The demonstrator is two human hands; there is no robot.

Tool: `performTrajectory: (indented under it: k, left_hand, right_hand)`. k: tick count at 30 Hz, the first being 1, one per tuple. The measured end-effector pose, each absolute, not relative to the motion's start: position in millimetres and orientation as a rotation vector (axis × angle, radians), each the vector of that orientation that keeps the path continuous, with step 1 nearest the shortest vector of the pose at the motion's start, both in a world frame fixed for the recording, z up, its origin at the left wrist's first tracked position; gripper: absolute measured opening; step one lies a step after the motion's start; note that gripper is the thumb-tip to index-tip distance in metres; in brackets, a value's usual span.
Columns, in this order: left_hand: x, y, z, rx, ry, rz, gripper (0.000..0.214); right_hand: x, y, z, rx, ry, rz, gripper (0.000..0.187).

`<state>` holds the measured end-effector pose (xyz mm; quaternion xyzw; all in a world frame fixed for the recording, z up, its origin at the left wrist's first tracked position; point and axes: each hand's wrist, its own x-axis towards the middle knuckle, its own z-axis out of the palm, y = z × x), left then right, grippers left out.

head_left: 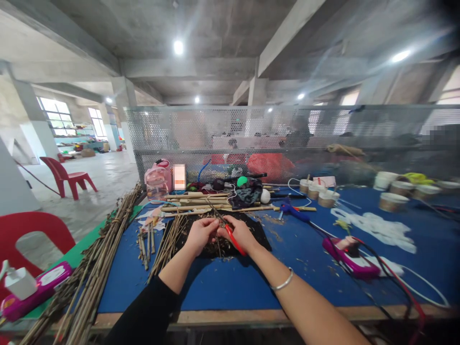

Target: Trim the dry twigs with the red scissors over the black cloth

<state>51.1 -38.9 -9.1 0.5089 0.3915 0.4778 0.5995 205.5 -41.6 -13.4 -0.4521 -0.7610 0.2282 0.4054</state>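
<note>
My right hand [237,232] is closed around red-handled scissors [234,241], whose blades point up and away to the left. Close against it, my left hand [200,235] has thumb and fingers pinched together; what sits between them is too small to make out. Both hands are above a black cloth [259,234] strewn with brown plant scraps. Thin cut sticks [168,239] lie in a bunch just left of my left hand, and a few shorter stick pieces [145,247] lie beyond them.
A bundle of long twigs [98,258] runs along the left table edge. Thicker sticks [194,202] lie behind the cloth. A blue glue gun [294,211], purple power strip [354,261], tubs [393,201] and white plastic strips [377,228] are on the right. Perforated metal mesh [201,129] stands behind.
</note>
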Motion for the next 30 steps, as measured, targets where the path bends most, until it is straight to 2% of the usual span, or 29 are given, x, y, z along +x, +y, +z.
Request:
performTrajectory:
  k: [13, 19, 30]
  left_hand:
    - [47.7, -34.6, -11.6, 1.133, 0.925, 1.134, 0.039]
    - [50.1, -38.7, -9.6, 1.216, 0.943, 1.124, 0.042]
    - [48.5, -38.3, -10.6, 1.2, 1.02, 1.084, 0.04]
  right_hand:
    - [209.1, -38.2, -20.9, -1.185, -2.002, 0.475, 0.044]
    - [207.9, -39.7, -17.5, -1.178, -1.95, 0.523, 0.037]
    - [210.5, -39.2, -15.6, -1.157, -1.865, 0.603, 0.041]
